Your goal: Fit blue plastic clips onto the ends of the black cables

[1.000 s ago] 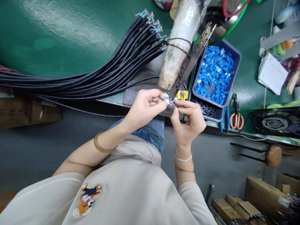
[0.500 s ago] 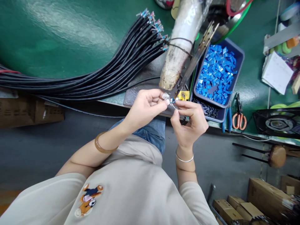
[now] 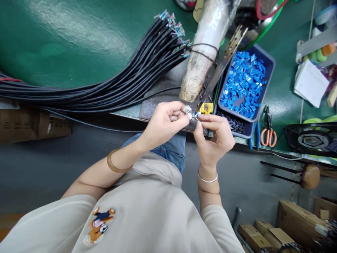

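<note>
My left hand (image 3: pixel 167 117) is closed, its thumb and fingers pinching the end of a cable with a white wrap (image 3: pixel 187 109). Small coloured wires stick out of it toward a tiny blue connector (image 3: pixel 195 115). Against that connector rests the index fingertip of my right hand (image 3: pixel 214 135), whose thumb and fingers pinch a thin silvery wire (image 3: pixel 198 119). Just above the joint is the tip of a soldering iron (image 3: pixel 221 66), which slants down from a stand. Fingers partly hide the small parts.
Several black cables (image 3: pixel 113 88) with stripped ends lie bundled at left. A film-wrapped tube (image 3: pixel 202 52) hangs over the work spot. A bin (image 3: pixel 270 75) of blue connectors, a yellow block (image 3: pixel 206 108), orange-handled pliers (image 3: pixel 268 135) and a fan (image 3: pixel 312 138) are at right.
Both hands stay almost in place. The blue connector and the pinched wire have shifted slightly under the iron's tip, and the right hand has moved a little to the right.
</note>
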### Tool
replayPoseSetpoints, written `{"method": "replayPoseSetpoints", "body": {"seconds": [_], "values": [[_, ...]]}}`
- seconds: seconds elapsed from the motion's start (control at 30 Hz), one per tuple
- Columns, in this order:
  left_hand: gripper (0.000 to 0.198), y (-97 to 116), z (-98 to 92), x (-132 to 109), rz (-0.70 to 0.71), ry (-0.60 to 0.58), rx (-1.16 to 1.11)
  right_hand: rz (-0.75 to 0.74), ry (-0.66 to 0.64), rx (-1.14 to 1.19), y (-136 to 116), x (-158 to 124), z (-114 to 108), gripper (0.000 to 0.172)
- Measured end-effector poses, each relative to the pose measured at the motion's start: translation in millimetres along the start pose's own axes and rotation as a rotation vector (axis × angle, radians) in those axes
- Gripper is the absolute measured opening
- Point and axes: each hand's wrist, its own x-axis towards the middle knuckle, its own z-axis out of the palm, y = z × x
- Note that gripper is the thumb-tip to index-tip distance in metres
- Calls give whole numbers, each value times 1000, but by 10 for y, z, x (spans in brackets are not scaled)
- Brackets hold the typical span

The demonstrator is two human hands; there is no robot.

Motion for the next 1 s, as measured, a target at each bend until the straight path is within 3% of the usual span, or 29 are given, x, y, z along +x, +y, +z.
{"method": "replayPoseSetpoints", "body": {"seconds": [0.37, 0.7, 1.0], "values": [[10, 21, 5, 0, 24, 36, 33, -40, 4, -39, -15, 22, -16, 18], [12, 50, -19, 3, -56, -53, 18, -61, -8, -30, 13, -24, -12, 18], [12, 43, 1, -2, -1, -46, 34, -35, -3, -60, -13, 7, -12, 18]]}}
